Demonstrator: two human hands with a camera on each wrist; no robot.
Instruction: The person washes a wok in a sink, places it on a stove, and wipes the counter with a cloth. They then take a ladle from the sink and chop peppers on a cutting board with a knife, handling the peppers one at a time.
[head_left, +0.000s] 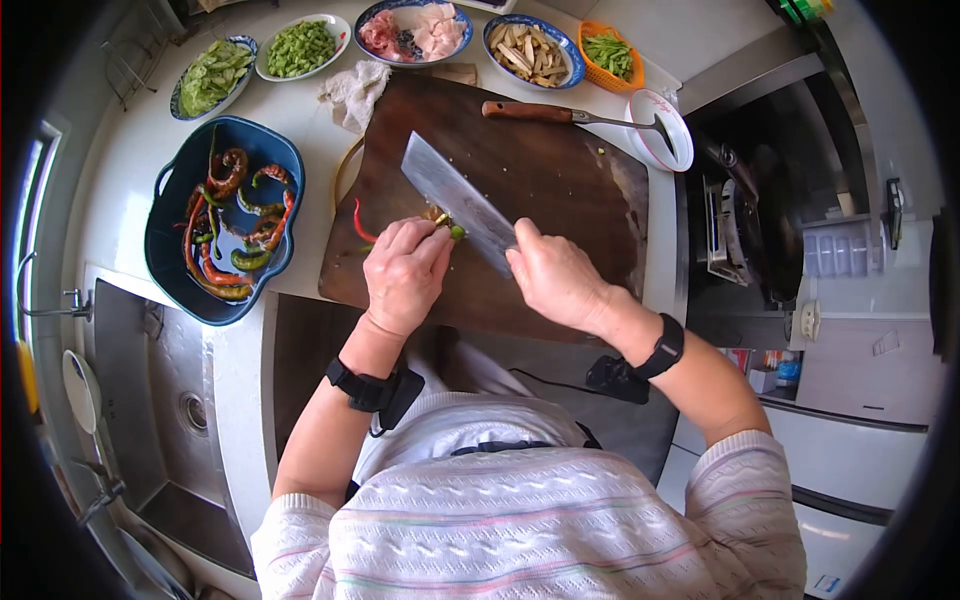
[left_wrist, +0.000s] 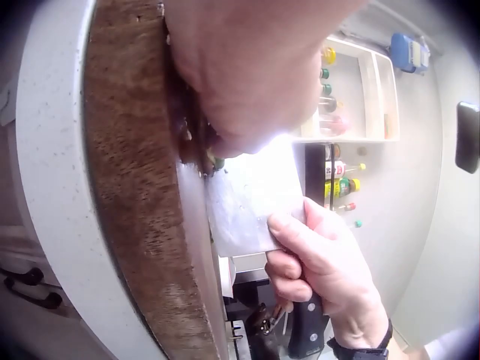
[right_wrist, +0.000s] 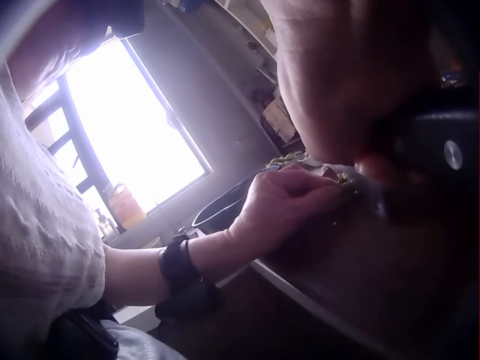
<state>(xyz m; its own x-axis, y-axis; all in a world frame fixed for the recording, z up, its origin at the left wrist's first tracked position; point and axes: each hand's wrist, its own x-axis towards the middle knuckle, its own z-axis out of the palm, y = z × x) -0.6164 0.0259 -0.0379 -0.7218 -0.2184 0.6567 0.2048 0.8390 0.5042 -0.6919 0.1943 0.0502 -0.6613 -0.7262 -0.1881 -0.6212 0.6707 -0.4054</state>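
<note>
On the dark wooden board (head_left: 560, 200), my left hand (head_left: 405, 275) holds down a green pepper (head_left: 457, 232) with curled fingers, near the board's front left. My right hand (head_left: 560, 280) grips a cleaver, its thumb against the broad blade (head_left: 455, 195), which stands just right of the pepper. The left wrist view shows the blade (left_wrist: 251, 202) upright beside the left fingers and the right hand (left_wrist: 322, 262) round its black handle (left_wrist: 306, 326). A red pepper (head_left: 360, 222) lies left of my left hand. The left hand (right_wrist: 281, 199) hides most of what it holds.
At the left stands a blue basin (head_left: 168, 270) of red and green peppers, above a sink (head_left: 165, 400). Several dishes of cut food line the back, with a cloth (head_left: 352, 95). A wooden-handled spatula (head_left: 530, 111) reaches a white bowl (head_left: 678, 150); a stove is at right.
</note>
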